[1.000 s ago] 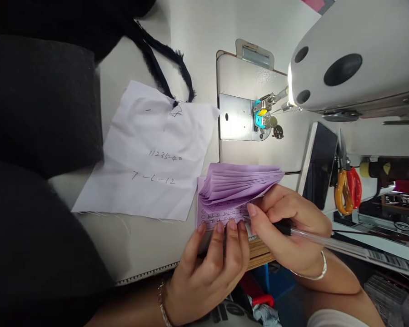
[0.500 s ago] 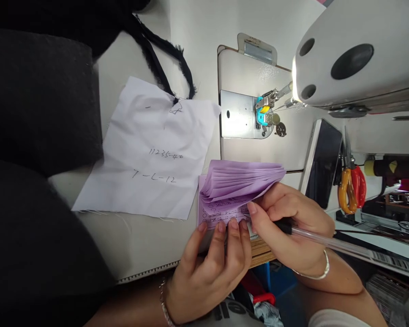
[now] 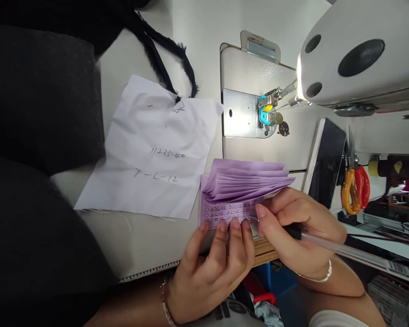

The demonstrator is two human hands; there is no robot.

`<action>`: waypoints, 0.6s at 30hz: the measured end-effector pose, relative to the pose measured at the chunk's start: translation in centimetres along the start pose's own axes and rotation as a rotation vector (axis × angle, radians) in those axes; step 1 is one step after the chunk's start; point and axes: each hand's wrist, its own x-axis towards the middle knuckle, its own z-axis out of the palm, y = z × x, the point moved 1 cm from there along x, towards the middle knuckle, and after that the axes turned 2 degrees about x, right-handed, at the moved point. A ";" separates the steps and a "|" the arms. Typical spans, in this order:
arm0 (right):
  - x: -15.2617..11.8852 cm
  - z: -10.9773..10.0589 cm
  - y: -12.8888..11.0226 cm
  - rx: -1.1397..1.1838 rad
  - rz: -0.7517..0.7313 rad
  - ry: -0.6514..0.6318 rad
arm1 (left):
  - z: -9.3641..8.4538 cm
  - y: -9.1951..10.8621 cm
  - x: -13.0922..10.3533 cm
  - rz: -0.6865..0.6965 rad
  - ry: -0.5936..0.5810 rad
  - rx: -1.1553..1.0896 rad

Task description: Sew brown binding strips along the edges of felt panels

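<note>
A purple notepad lies at the table's front edge, its upper pages folded up in a fanned stack. The exposed page carries several rows of handwritten codes. Fingertips of my left hand press on the pad's near edge; its thumb is hidden. My right hand grips a pen with a clear barrel and black grip, its tip at the page's lowest written row, just after a "7". Left of the pad lies a white cloth piece with handwritten numbers, joined at its top to a frayed black strip.
A sewing machine head overhangs the right side, above its metal needle plate. Beside it are a phone-like dark device and orange-and-red-handled scissors. Black fabric covers the left side.
The lifted pages have moved up and back, showing more of the written page. My right hand has shifted slightly right, and a "7" now shows on the lowest row.
</note>
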 end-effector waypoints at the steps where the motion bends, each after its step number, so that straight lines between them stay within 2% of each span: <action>1: 0.0 0.0 0.0 -0.002 0.000 0.001 | 0.0 0.0 0.0 -0.002 0.001 0.000; 18: 0.0 0.1 0.0 0.025 0.045 0.019 | 0.0 0.0 0.1 0.001 -0.001 0.001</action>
